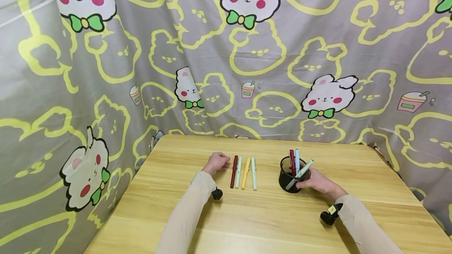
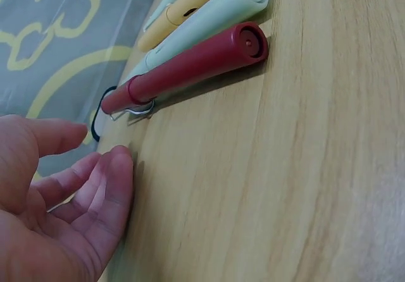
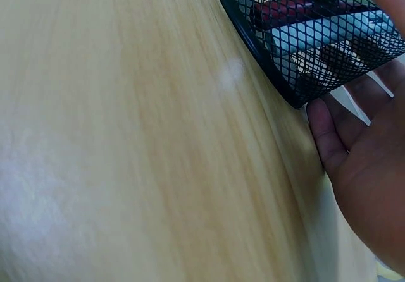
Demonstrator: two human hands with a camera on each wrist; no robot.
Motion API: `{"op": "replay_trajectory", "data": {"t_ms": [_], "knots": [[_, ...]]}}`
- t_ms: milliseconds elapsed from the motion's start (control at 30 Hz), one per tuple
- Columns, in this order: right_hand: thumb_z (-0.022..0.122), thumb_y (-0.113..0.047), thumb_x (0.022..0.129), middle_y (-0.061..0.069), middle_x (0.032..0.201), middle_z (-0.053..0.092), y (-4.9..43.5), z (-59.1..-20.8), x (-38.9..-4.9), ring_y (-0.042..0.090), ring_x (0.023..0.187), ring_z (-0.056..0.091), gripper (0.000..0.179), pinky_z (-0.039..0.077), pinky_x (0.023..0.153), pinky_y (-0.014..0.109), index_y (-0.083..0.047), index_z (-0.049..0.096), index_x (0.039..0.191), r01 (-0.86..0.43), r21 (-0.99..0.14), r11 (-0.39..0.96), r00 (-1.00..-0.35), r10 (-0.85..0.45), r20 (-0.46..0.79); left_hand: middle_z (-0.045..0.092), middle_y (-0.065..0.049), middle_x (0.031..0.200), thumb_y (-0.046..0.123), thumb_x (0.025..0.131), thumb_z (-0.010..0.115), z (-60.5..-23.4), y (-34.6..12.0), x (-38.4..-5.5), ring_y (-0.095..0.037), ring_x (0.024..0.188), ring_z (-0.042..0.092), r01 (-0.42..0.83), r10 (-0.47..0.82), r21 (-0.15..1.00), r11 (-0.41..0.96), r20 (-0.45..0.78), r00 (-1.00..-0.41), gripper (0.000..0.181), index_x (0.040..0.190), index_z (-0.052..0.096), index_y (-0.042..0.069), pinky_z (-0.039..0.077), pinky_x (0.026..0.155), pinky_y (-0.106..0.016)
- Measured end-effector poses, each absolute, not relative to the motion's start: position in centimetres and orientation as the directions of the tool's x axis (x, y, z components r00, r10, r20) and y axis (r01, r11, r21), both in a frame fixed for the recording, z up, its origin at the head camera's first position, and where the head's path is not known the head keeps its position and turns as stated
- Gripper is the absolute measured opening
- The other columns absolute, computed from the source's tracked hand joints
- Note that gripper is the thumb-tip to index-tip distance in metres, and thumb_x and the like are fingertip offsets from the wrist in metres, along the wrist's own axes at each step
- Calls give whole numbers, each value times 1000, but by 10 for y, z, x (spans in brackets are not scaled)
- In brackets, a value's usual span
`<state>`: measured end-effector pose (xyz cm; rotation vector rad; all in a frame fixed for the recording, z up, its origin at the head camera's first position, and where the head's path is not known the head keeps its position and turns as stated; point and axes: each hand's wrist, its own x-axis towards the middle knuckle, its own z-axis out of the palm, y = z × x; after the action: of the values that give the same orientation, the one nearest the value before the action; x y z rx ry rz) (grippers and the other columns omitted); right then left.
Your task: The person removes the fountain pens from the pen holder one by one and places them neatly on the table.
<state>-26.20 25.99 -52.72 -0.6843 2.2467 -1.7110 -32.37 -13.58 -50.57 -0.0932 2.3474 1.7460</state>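
On the table, a dark red pen [image 1: 234, 172], a pale green pen [image 1: 238, 172], a yellow pen [image 1: 245, 174] and another pale green pen [image 1: 254, 175] lie side by side. My left hand [image 1: 216, 163] rests just left of the red pen, fingers loosely bent and apart from it; nothing is in its grasp in the left wrist view. To the right, my right hand [image 1: 320, 183] holds a black mesh pen holder [image 1: 287, 186] by its right side, thumb and fingers around it. Inside lean a red pen [image 1: 292, 162], a light blue pen [image 1: 297, 159] and a pale green pen [image 1: 306, 167].
The wooden table [image 1: 257, 222] reaches back to a grey patterned curtain [image 1: 212, 69], which also hangs along the left and right sides. A small black camera [image 1: 217, 194] is strapped at the left wrist, and another black camera [image 1: 330, 215] at the right.
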Motion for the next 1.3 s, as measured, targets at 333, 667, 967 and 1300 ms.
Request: {"op": "replay_trajectory", "data": {"t_ms": [333,667,967,1300], "knots": [[76,-5,77,35,137,37,261,-528,-260,-3,112,46,91,32,93,9,14,17,143,-204,-951,232,-877,-475,72,65,-21,88,12,92,58,-488,-113,-321,-22,70,63,-102,144,948,302,-151,-978,14,99,61,-1,57,64,-31],[76,-5,77,34,137,39,262,-527,-260,-1,113,46,92,30,93,9,12,15,144,-201,-953,227,-875,-480,70,63,-21,102,16,94,59,-464,-62,-309,-37,96,62,26,304,954,298,-69,-950,20,106,63,0,54,80,-47],[77,-7,77,34,137,38,261,-524,-261,7,115,47,95,35,92,12,11,14,145,-198,-950,240,-872,-485,59,65,-12,100,15,94,60,-450,-15,-292,-33,99,62,123,454,953,275,-17,-891,19,109,64,3,55,78,-35],[77,-9,77,31,139,38,260,-524,-260,5,116,46,91,34,93,12,9,19,145,-196,-947,254,-875,-482,52,62,6,92,21,93,63,-449,12,-280,-8,80,59,172,503,947,270,14,-864,23,110,66,7,54,74,-30]]}}
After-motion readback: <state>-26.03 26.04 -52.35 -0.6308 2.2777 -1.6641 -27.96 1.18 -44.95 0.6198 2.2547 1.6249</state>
